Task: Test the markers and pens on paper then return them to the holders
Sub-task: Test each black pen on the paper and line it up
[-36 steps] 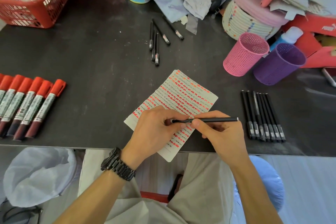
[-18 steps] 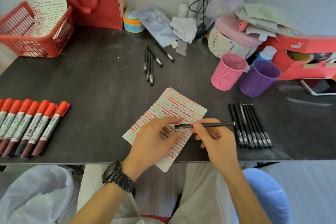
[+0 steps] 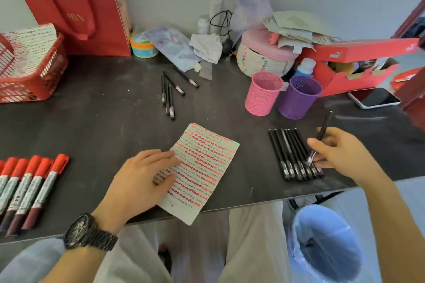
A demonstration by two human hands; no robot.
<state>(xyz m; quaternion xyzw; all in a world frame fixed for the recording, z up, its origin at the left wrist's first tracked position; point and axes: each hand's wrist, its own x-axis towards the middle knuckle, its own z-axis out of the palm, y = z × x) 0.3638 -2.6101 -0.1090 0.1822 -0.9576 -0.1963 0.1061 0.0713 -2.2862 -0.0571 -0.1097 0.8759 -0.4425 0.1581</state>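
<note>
My left hand (image 3: 140, 179) lies with relaxed fingers on the left edge of the scribbled paper (image 3: 204, 167) at the table's front. My right hand (image 3: 338, 154) pinches a thin black pen (image 3: 322, 133) and holds it tilted over the right end of a row of several black pens (image 3: 294, 154). A second loose group of black pens (image 3: 171, 92) lies further back. Several red markers (image 3: 30, 188) are lined up at the front left. The pink holder (image 3: 263, 93) and the purple holder (image 3: 299, 96) stand upright at the back right; I see nothing in either.
A red basket with paper (image 3: 27, 71) sits at far left, a red bag (image 3: 76, 4) behind it. A woven lidded basket (image 3: 264, 57), a red shoebox (image 3: 358, 64) and a phone (image 3: 373, 97) crowd the back right. The table's front edge (image 3: 253, 205) is close to my hands.
My right hand carried the pen from over the paper to the right, over the pen row. My left hand let go of the pen and now rests on the paper. The camera tilted up.
</note>
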